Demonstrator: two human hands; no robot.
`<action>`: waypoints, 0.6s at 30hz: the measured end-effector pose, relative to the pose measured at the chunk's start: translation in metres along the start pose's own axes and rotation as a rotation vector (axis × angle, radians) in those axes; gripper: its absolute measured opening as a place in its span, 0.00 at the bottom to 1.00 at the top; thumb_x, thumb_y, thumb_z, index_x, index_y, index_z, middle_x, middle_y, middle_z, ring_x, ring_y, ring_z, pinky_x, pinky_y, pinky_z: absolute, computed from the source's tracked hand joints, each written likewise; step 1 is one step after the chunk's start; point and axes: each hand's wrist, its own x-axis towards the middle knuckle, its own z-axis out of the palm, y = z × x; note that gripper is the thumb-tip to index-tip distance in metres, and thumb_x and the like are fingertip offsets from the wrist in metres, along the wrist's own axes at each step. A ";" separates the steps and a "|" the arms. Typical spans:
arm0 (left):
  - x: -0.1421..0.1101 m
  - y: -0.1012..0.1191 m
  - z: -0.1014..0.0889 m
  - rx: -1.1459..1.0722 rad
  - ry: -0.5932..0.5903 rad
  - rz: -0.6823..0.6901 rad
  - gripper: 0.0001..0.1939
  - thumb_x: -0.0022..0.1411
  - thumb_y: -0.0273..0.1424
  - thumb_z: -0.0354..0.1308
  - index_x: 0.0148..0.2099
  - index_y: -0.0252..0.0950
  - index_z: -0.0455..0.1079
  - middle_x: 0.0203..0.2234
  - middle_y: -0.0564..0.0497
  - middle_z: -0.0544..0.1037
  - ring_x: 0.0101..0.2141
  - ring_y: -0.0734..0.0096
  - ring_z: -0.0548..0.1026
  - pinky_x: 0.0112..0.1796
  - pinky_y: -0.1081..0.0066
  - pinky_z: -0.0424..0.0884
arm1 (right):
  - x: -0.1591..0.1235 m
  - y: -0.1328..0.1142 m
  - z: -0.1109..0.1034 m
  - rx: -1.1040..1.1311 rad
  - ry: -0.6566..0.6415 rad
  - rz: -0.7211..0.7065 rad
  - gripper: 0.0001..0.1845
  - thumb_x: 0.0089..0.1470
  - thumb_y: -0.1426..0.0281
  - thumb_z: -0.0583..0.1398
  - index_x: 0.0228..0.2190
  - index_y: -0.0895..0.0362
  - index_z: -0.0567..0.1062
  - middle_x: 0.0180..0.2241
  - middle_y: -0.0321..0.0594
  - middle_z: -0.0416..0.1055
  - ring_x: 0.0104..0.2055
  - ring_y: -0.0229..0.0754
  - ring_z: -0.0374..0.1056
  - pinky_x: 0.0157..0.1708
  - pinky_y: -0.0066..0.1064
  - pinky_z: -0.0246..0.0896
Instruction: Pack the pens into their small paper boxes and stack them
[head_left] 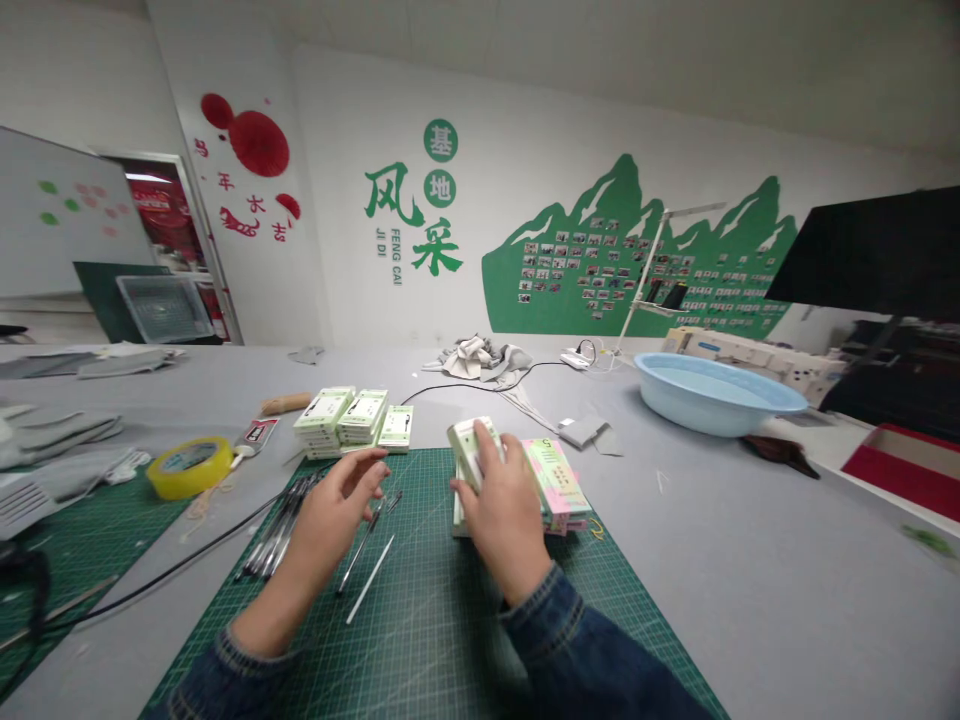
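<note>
My right hand [504,510] grips a small white-and-green box [466,448], held tilted over the green cutting mat [420,640]. Part of another pale box shows beneath that hand; how they touch is hidden. Just right of it lie pink-and-green printed packs [559,478]. My left hand [330,515] hovers with thumb and fingers apart, nothing visible between them. Close by on the mat are a pen [360,560] and a thin white stick [370,580]. A bundle of pens [274,535] lies left of my left wrist. Stacked green-and-white boxes [322,422] stand at the mat's far edge.
Yellow tape [190,467] lies at left, near a black cable [172,570] crossing the table. Crumpled grey cloth [484,357] sits at the back. A light blue basin [716,395] stands at right, with a sewing machine [765,358] behind it.
</note>
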 end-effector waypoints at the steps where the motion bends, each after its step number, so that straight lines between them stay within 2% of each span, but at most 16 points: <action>1: 0.002 -0.003 -0.001 0.020 -0.015 -0.016 0.27 0.60 0.50 0.56 0.52 0.36 0.71 0.39 0.45 0.80 0.33 0.64 0.76 0.28 0.71 0.71 | 0.014 0.003 -0.004 -0.067 -0.012 0.033 0.39 0.56 0.68 0.65 0.66 0.51 0.59 0.59 0.54 0.61 0.56 0.59 0.64 0.53 0.46 0.63; 3: 0.006 -0.012 -0.002 0.083 -0.080 -0.054 0.25 0.57 0.48 0.57 0.49 0.35 0.72 0.39 0.45 0.81 0.33 0.62 0.77 0.27 0.70 0.71 | 0.038 0.007 -0.005 -0.186 -0.066 0.098 0.39 0.57 0.66 0.65 0.66 0.52 0.58 0.55 0.54 0.63 0.53 0.58 0.66 0.49 0.45 0.64; 6: 0.011 -0.023 -0.003 0.178 -0.157 -0.077 0.22 0.56 0.45 0.55 0.47 0.36 0.74 0.39 0.45 0.82 0.35 0.60 0.79 0.29 0.69 0.72 | 0.057 0.012 0.006 -0.299 -0.144 0.162 0.37 0.58 0.65 0.63 0.65 0.53 0.59 0.52 0.55 0.65 0.50 0.58 0.67 0.45 0.44 0.64; 10: 0.013 -0.027 -0.007 0.274 -0.180 -0.050 0.20 0.57 0.43 0.53 0.45 0.38 0.75 0.39 0.46 0.83 0.35 0.59 0.80 0.32 0.68 0.73 | 0.063 0.016 0.025 -0.346 -0.149 0.203 0.33 0.59 0.67 0.60 0.64 0.59 0.61 0.52 0.60 0.65 0.50 0.61 0.66 0.44 0.47 0.62; 14: 0.017 -0.024 -0.014 0.395 -0.187 -0.031 0.18 0.60 0.41 0.51 0.45 0.39 0.75 0.38 0.49 0.83 0.35 0.61 0.80 0.38 0.67 0.73 | 0.064 0.015 0.035 -0.373 -0.139 0.201 0.30 0.60 0.66 0.59 0.62 0.60 0.64 0.55 0.63 0.64 0.52 0.63 0.65 0.44 0.49 0.60; 18: 0.044 -0.025 -0.024 0.722 -0.226 0.038 0.17 0.63 0.40 0.50 0.46 0.41 0.76 0.40 0.51 0.84 0.39 0.64 0.80 0.42 0.70 0.72 | 0.064 0.013 0.037 -0.370 -0.148 0.172 0.23 0.58 0.67 0.62 0.53 0.62 0.73 0.51 0.61 0.68 0.50 0.64 0.67 0.45 0.52 0.60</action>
